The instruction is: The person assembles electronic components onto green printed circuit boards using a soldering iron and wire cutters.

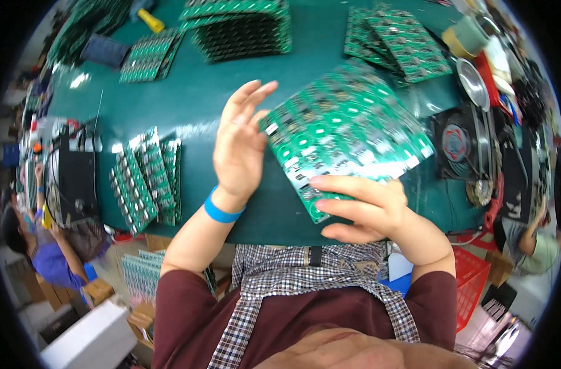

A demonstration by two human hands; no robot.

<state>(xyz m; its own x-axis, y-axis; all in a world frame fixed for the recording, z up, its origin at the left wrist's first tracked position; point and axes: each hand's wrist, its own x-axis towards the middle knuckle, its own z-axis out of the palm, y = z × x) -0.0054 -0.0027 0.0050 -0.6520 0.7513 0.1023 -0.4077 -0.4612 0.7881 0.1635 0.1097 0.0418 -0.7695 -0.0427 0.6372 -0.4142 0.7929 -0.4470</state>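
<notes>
Right now I see a big green circuit panel (348, 135) up in front of the person in the checked apron (314, 280), tilted above the green desk (197, 92) and a little blurred toward its far edge. The right hand (376, 206) has its grip clamped on the near edge of that panel, fingers lying across the face; where the thumb sits underneath I cannot tell. The left hand (239, 154), with a blue band (224, 209) at the wrist, is raised beside the panel's left corner, its fingers apart and bent; whether a fingertip touches the board there I cannot tell. Over on the left of the desk, several smaller-looking green boards (133, 195) lie overlapping, fanned out. Toward the far side stands a thick stack of boards (243, 42), with a couple of boards (146, 58) lying to its left, and another overlapping pile (409, 46) sits at the far right, just beyond the held panel. To the right of the panel there's a black fan (455, 142), with a round metal bowl (473, 84) near it
</notes>
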